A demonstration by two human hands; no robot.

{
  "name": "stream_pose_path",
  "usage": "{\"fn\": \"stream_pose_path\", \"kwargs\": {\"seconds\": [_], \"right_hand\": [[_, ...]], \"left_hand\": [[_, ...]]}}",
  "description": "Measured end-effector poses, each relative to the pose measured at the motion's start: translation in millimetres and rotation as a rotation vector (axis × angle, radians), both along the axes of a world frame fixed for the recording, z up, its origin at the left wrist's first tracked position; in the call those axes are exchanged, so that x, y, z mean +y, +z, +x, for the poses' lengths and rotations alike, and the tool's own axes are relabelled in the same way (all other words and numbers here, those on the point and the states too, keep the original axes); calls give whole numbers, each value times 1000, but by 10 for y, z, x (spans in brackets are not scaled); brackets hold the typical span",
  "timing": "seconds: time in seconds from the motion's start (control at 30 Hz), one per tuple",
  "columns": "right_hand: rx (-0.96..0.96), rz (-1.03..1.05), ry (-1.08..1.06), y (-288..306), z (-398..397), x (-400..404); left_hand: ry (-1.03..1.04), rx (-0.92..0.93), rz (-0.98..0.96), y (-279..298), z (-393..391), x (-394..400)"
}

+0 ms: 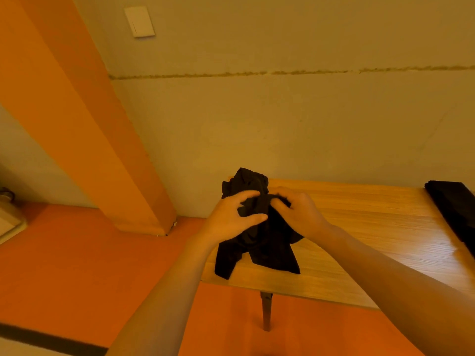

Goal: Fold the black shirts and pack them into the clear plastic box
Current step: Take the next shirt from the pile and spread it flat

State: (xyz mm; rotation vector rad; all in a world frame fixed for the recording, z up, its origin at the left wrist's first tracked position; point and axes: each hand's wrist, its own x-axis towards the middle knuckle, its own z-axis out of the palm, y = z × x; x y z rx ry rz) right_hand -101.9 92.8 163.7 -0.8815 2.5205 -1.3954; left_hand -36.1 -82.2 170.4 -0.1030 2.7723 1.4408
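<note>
you hold a crumpled black shirt [259, 237] up in front of you with both hands, over the near left corner of the wooden table [365, 242]. your left hand [231, 217] grips the bunched cloth from the left, thumb and fingers curled into the fabric. your right hand [298, 214] grips it from the right, fingers curled and pinching a fold near the top of the bundle. the two hands sit close together, almost touching, with the cloth gathered between them. part of the shirt sticks up above your fingers, and the rest hangs below in two loose flaps; you cannot tell whether their ends touch the table top.

a second dark garment [455, 214] lies on the table at the far right edge of the view, well apart from the one you hold, and it is cut off by the frame. one table leg [266, 312] shows under the near edge, standing on an orange floor [90, 265]. behind the table is a plain wall [282, 111] with a pale switch plate [139, 21] high up, and an orange pillar [84, 119] runs down at the left.
</note>
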Motion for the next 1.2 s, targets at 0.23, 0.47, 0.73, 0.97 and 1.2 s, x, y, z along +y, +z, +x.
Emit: {"fn": "stream_pose_path", "kwargs": {"seconds": [0.23, 0.47, 0.73, 0.97, 1.2], "right_hand": [[36, -6, -100, -4, -29, 78], [-1, 36, -147, -124, -104, 284], [-14, 10, -7, -28, -14, 54], [-150, -116, -97, -53, -50, 115], [-136, -71, -90, -63, -77, 87]], "left_hand": [[148, 122, 18, 37, -55, 45], [267, 99, 21, 4, -58, -143], [18, 88, -39, -181, -96, 115], [195, 145, -7, -193, -56, 44], [154, 134, 30, -199, -9, -46]]}}
